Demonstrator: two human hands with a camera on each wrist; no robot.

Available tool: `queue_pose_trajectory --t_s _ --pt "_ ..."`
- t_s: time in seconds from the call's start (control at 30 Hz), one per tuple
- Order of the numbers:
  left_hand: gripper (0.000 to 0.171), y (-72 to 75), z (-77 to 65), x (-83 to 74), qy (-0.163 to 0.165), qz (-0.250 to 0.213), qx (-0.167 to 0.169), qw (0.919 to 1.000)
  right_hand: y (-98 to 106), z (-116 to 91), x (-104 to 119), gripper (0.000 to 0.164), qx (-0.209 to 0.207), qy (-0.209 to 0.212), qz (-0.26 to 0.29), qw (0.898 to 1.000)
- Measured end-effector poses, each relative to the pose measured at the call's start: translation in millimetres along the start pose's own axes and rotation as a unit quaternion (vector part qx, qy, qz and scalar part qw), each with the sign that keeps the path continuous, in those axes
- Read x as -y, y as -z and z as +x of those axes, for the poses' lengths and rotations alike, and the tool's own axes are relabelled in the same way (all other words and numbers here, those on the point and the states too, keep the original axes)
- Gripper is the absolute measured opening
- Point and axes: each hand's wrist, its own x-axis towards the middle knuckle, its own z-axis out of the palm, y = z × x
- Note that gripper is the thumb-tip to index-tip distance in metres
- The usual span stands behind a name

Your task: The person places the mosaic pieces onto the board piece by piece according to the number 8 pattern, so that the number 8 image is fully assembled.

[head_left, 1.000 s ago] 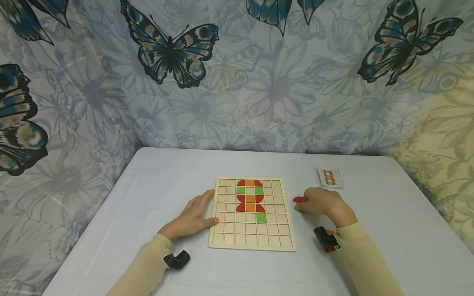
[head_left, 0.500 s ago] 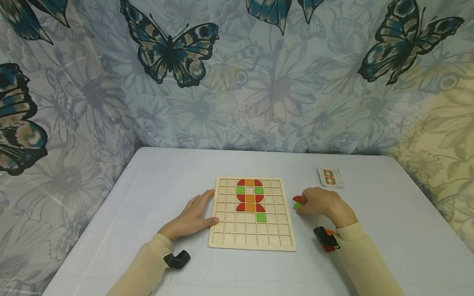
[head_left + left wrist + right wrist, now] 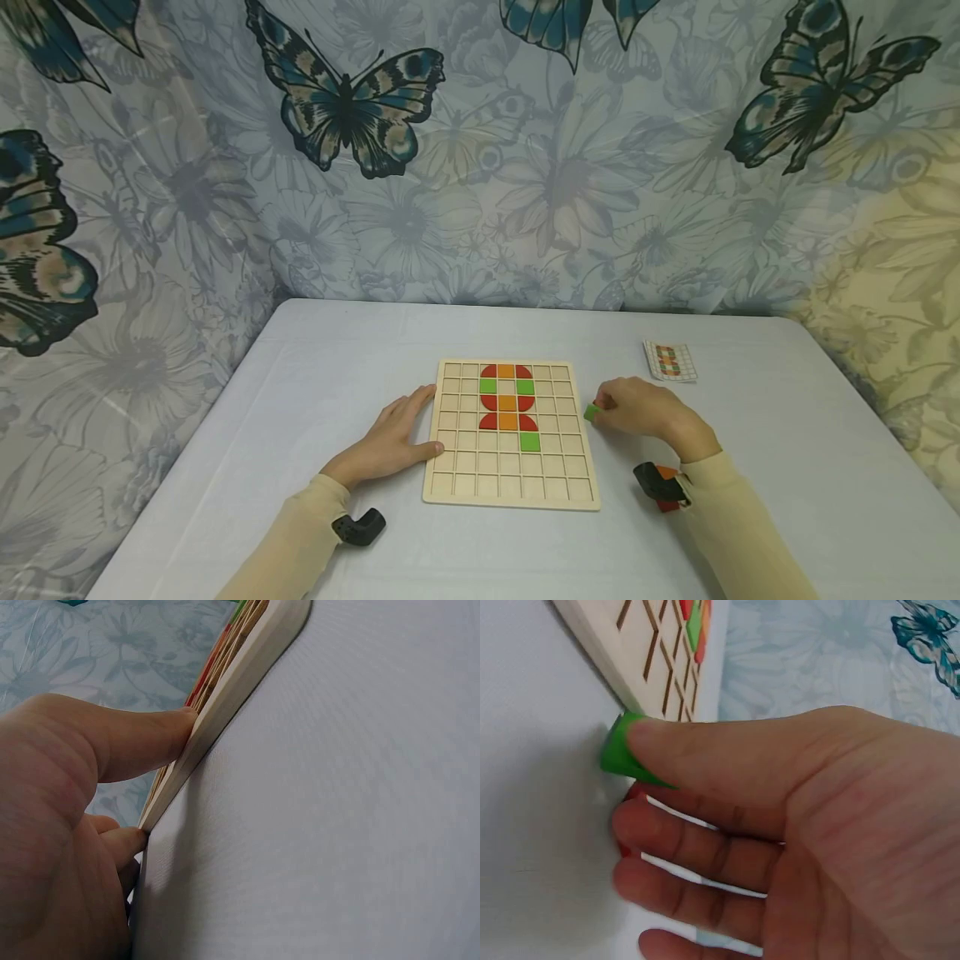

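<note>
A wooden grid board [image 3: 459, 485] lies on the white table, with red, orange and green tiles set in its upper middle cells. My left hand [image 3: 390, 442] rests at the board's left edge; the thumb [image 3: 150, 742] touches the rim and the fingers are extended. Just off the board's right edge, my right hand [image 3: 643, 412] pinches a green square tile [image 3: 619, 754] between thumb and a finger. Behind those fingers in the right wrist view shows a red piece [image 3: 635, 790], partly hidden; whether the hand touches it I cannot tell.
A pattern card [image 3: 670, 361] printed with a coloured grid design lies at the back right. Orange and red pieces [image 3: 667, 505] sit under the right wrist, half covered by the black wrist device [image 3: 654, 483]. Butterfly-patterned cloth [image 3: 480, 208] hangs behind the table.
My right hand has picked up the green tile and shifted slightly left toward the board. The red piece beside it no longer shows in the head view. The left hand stays still.
</note>
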Motion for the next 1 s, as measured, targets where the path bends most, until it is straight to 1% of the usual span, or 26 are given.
queue_pose_trajectory --t_s 0.1,0.23,0.43,0.6,0.83,1.0 --pt "0.094 -0.1 0.0 0.1 0.001 0.000 0.002 1.0000 1.2 0.8 1.2 0.013 -0.019 0.018 0.011 1.000" --pt "0.094 0.0 -0.1 0.4 0.000 0.001 0.001 1.0000 3.5 1.6 2.5 0.013 -0.040 0.036 0.022 0.998" --pt "0.094 0.6 -0.5 -0.2 -0.002 -0.001 0.001 1.0000 6.2 2.2 7.0 0.010 -0.063 0.055 0.055 0.995" --pt "0.093 0.4 -0.9 0.1 0.000 -0.002 0.001 1.0000 7.9 1.4 14.1 0.013 -0.090 0.065 0.074 0.991" --pt "0.094 -0.5 -0.4 0.6 0.005 -0.002 0.001 1.0000 9.2 -1.8 25.6 0.012 -0.133 0.088 0.083 0.984" --pt "0.094 -0.6 -0.5 0.7 0.008 0.000 0.001 1.0000 9.8 -2.2 30.8 0.013 -0.145 0.094 0.082 0.982"
